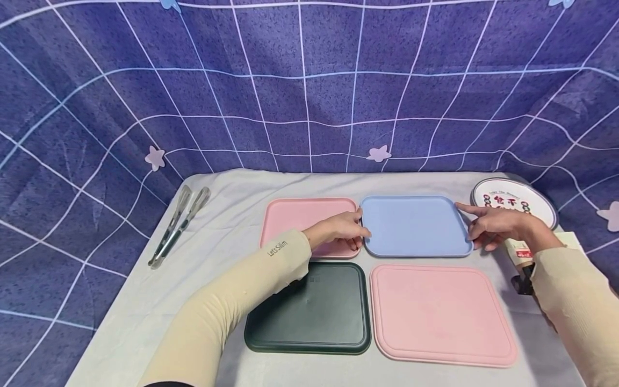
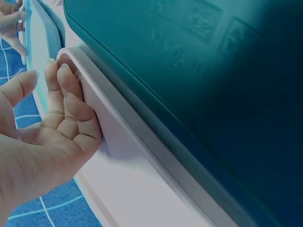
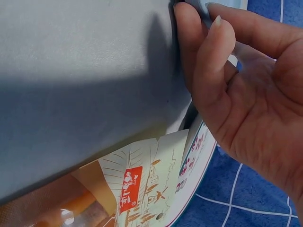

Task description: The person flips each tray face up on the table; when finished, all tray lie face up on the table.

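A light blue tray lies in the back row of trays, and both hands are at its short ends. My left hand holds its left end, one finger over the rim. In the left wrist view, that hand's other fingers curl beside the corner of a pink tray. At the opposite end, my right hand grips the rim between thumb and fingers, mostly hidden in the right wrist view. A dark green tray and a larger pink tray lie nearer the body.
Metal tongs lie at the table's left edge. On the right, a white oval plate with red characters lies behind a printed food packet. A black-capped item is partly under the right sleeve. A blue grid curtain hangs behind.
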A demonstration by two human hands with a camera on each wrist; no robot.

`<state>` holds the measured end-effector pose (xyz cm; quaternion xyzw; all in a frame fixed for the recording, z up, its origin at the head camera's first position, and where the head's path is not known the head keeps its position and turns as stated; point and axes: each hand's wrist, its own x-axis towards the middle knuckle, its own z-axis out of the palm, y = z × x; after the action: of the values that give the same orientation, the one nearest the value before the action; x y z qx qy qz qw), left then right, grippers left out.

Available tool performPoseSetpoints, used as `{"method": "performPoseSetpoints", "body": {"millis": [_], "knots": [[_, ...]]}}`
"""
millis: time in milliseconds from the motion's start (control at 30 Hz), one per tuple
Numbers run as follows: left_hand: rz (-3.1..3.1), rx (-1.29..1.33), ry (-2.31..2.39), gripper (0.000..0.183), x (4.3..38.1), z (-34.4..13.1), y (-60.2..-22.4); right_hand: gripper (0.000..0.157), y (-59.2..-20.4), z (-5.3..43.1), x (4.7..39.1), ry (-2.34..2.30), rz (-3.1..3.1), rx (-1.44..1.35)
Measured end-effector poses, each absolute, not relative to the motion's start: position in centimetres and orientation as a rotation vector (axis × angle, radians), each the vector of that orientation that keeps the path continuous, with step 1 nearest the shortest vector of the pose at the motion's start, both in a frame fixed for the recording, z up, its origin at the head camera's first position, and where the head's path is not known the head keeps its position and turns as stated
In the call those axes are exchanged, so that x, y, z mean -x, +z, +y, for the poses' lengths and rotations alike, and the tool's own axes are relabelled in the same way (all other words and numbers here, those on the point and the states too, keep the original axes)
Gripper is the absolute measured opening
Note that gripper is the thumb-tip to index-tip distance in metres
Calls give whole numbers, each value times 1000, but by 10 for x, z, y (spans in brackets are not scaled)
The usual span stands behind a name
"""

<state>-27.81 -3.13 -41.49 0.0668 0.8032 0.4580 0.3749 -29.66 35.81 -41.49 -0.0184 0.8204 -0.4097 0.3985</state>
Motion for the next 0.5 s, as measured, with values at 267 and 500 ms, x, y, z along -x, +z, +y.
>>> {"method": "performPoseSetpoints", "body": {"millis": [267, 500], "knots": [[2030, -194, 1179, 92, 277, -35, -416, 109, -413, 354, 296, -1011, 2094, 43], [2180, -330, 1128, 95, 261, -55, -405, 109, -411, 353, 294, -999, 2100, 50]]}}
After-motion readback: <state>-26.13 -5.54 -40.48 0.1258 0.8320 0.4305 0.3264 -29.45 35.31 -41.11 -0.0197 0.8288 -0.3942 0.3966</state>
